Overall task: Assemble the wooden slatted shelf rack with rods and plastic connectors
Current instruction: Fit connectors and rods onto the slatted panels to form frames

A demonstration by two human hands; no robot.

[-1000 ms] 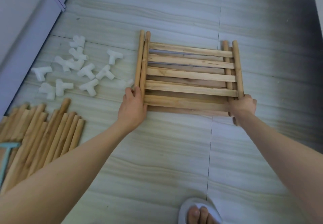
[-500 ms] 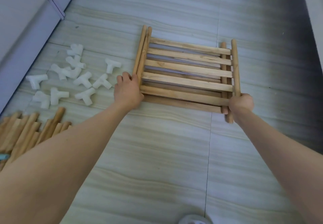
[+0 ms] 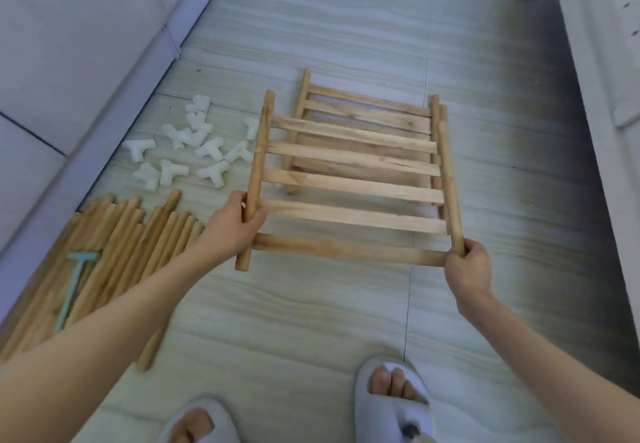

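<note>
Both hands, left (image 3: pixel 239 224) and right (image 3: pixel 467 264), grip the upper light wooden slatted panel (image 3: pixel 349 186), half-hiding a second panel (image 3: pixel 363 110) (blurred) beneath.

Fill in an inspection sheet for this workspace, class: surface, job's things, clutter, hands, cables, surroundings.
Surface: pale tiled floor.
Job's things: upper slatted panel held tilted above a second slatted panel lying on the floor; white plastic connectors scattered to the left; wooden rods laid side by side nearer, left.
Clutter: teal mallet lying on the rods.
Hands: left hand grips the upper panel's left rail; right hand grips the near end of its right rail.
Cables: nothing seen.
Surroundings: grey sofa at left; white furniture at right; two slippered feet.
</note>
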